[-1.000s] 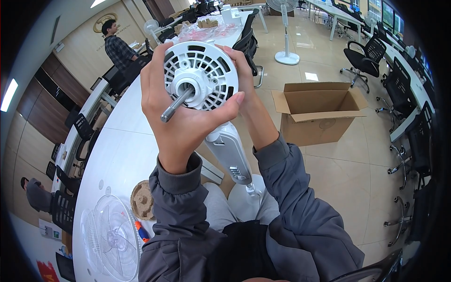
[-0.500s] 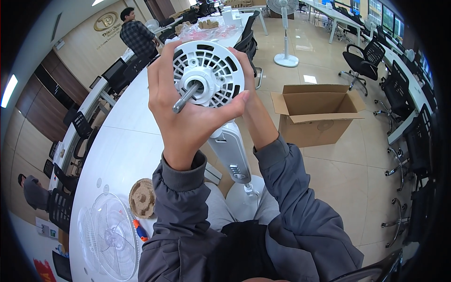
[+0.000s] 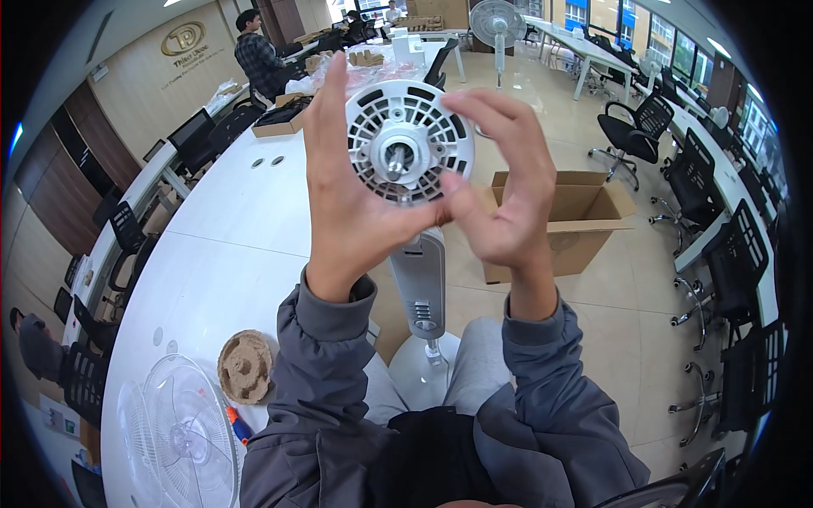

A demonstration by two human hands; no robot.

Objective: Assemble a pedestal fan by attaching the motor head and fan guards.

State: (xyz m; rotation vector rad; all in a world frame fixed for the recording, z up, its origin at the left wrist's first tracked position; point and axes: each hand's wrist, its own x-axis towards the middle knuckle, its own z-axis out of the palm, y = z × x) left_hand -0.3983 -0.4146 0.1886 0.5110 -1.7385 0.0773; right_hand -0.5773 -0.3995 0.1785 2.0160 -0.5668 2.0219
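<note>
Office background, white tabletop [image 3: 229, 245] at left. Fan motor [image 3: 409, 141] on its stand is gripped by left hand [image 3: 351, 199], fingers curled round its edge; right hand [image 3: 500, 199] half open, fingertips touching it.

White round plastic fan motor housing [image 3: 409, 142] w/ slotted vent pattern & silver metal shaft, pale grey fan stand column [image 3: 418, 284], plain brown cardboard box [image 3: 566, 218], white counter [image 3: 222, 254], clear-white wire-spoke fan grille [image 3: 188, 434], tan moulded pulp disc [image 3: 246, 367], grey jacket sleeves [image 3: 322, 372]
</note>
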